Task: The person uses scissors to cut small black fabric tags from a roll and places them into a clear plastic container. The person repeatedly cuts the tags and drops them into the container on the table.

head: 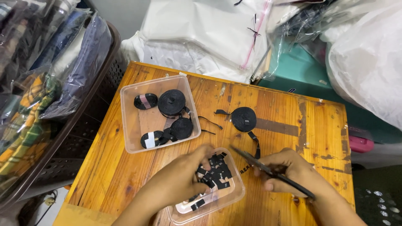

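Observation:
My left hand reaches into a small clear plastic tub near the table's front edge, fingers among several short cut pieces of black label tape. My right hand holds black scissors, blades pointing up-left, just right of that tub. A roll of black label tape lies on the wooden table behind the scissors, its loose end trailing toward my right hand.
A larger clear tub at the back left holds several black tape rolls. A brown basket of bagged folded clothes stands left of the table. Plastic bags pile up behind; a teal box sits at back right.

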